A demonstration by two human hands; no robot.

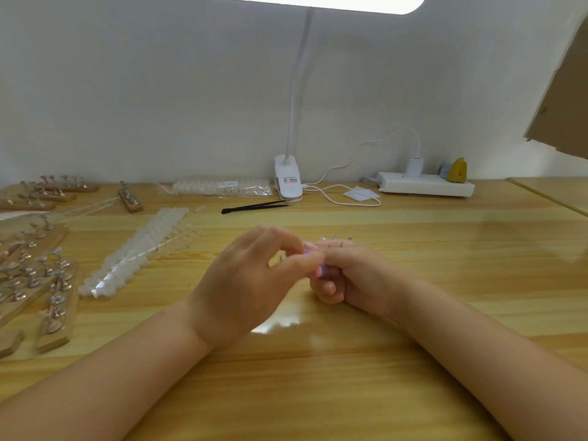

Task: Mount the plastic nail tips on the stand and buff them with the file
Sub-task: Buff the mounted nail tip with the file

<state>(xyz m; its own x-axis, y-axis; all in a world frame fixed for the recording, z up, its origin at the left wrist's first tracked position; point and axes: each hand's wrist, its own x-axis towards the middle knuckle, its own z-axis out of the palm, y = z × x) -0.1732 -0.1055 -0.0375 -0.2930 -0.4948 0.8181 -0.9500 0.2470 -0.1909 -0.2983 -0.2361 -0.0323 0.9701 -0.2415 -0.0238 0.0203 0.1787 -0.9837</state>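
Meeting over the middle of the wooden bench (318, 393), the two hands touch at their fingertips. The left hand (251, 281) is turned back-up, its thumb and forefinger curved together into a pinch around something small; what sits between them is too blurred to name. The right hand (353, 278) is curled into a loose fist, fingers folded under, gripping a small purple thing (321, 269), perhaps the file, of which only a sliver shows. Both forearms lie low across the bench, angling in from the near corners. Just behind the right hand, the metal tops of a stand (336, 238) peek out. Strips of clear nail tips (140, 249) lie to the left, well apart from the hands, beside a cluster of wooden stands (47, 281). Black tweezers (254, 206) rest near the clip lamp (288, 183) at the back.
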